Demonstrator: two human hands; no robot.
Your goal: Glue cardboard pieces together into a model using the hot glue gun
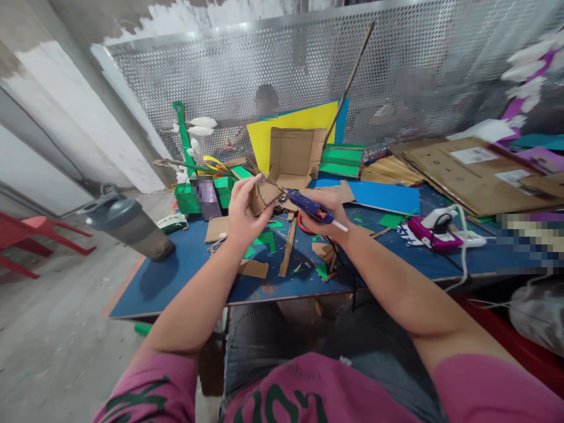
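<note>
My left hand (pixel 247 212) grips a small folded cardboard piece (pixel 265 197) above the table, its edges standing up between thumb and fingers. In my right hand (pixel 328 208) is a dark blue glue gun (pixel 308 205), with a white glue stick (pixel 340 225) poking out of its back end. The nozzle points left and meets, or comes very near, the cardboard's upper edge; which of the two I cannot tell. Beneath both hands lie green paper scraps (pixel 265 239) and a narrow cardboard strip (pixel 288 245).
A shaker bottle (pixel 132 223) stands at the blue table's (pixel 152 291) left end. Behind my hands are an open cardboard box (pixel 295 154), a yellow sheet (pixel 259 141) and a green box (pixel 342 160). A purple power strip (pixel 434 235) with cables and flat cardboard (pixel 476 176) lie right.
</note>
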